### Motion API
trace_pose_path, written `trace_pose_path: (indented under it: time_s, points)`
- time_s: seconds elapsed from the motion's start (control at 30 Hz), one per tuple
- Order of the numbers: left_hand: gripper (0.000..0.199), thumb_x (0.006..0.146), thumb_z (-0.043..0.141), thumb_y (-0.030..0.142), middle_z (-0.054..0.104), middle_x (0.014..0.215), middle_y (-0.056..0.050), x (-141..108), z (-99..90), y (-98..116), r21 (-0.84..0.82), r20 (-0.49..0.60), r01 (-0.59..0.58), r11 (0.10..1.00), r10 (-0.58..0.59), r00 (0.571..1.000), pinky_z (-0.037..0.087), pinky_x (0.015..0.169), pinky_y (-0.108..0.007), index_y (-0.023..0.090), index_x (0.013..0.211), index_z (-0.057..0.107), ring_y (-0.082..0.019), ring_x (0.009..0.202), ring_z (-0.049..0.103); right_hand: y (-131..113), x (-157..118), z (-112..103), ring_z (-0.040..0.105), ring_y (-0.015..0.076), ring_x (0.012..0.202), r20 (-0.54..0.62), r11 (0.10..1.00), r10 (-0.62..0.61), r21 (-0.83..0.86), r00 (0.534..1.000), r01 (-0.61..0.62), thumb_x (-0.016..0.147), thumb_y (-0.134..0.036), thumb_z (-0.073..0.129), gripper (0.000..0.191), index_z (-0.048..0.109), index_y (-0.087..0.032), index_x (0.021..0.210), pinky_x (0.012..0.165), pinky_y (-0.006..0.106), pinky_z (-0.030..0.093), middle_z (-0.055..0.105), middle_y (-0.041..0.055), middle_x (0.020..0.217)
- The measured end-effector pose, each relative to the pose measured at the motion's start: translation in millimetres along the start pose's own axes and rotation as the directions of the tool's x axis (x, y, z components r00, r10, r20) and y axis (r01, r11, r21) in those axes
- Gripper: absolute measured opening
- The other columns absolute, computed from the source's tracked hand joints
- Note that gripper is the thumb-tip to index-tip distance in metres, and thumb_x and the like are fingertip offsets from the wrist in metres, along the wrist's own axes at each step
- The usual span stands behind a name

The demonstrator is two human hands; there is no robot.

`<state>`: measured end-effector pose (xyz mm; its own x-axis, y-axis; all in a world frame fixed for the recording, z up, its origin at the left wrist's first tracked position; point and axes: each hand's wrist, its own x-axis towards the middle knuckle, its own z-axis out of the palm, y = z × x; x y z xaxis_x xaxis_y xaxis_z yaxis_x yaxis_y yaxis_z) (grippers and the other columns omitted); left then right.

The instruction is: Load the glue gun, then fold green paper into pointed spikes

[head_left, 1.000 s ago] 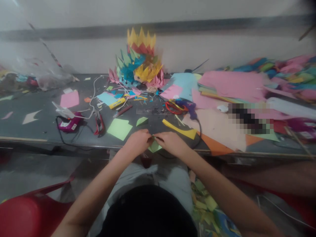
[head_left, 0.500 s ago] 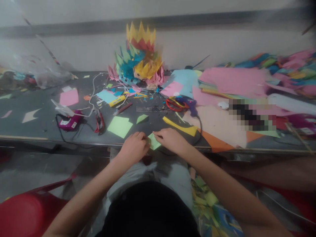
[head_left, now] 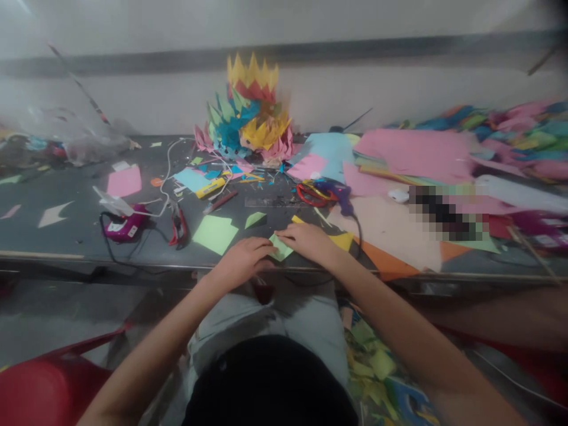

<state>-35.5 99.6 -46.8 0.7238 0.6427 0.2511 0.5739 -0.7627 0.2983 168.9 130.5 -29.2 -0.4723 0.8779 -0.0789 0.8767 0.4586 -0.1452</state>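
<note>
A small piece of light green paper (head_left: 281,248), seemingly folded, lies at the table's front edge between my hands. My left hand (head_left: 248,255) holds its left side, fingers reaching over it. From the right, my right hand (head_left: 306,239) has its fingertips closed together at the paper's upper edge. Just left of them rests a larger light green sheet (head_left: 215,234), with a small green scrap (head_left: 255,220) behind. A curved yellow paper strip (head_left: 342,241) is partly covered by my right hand.
A layered paper piece with yellow points (head_left: 252,74) stands at the back. Red-handled cutters (head_left: 178,226), a yellow knife (head_left: 210,188), a purple glue gun (head_left: 339,192) and a purple power block (head_left: 128,226) lie around. Pink sheets (head_left: 412,151) cover the right side; a red stool (head_left: 48,387) stands lower left.
The fingers of my left hand have stretched out further over the green paper. My right hand has shifted slightly onto its upper edge. The whole view has tilted up a little.
</note>
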Motion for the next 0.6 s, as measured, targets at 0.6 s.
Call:
trace_pose_path:
  time_s: [0.6]
  points:
    - [0.014, 0.086, 0.048, 0.012, 0.061, 0.099, -0.009, 26, -15.8, 11, 0.344, 0.272, -0.285, 0.895, 0.196, 0.942, 0.041, 0.083, -0.033, 0.014, 0.095, 0.059, -0.021, 0.099, 0.054, 2, -1, 3, 0.061, 0.0168, 0.082, -0.024, 0.999, -0.009, 0.047, 1.000, 0.010, 0.090, -0.035, 0.042, 0.031, 0.065, -0.030, 0.110, 0.062, 0.024, 0.036, 0.067, 0.0031, 0.094]
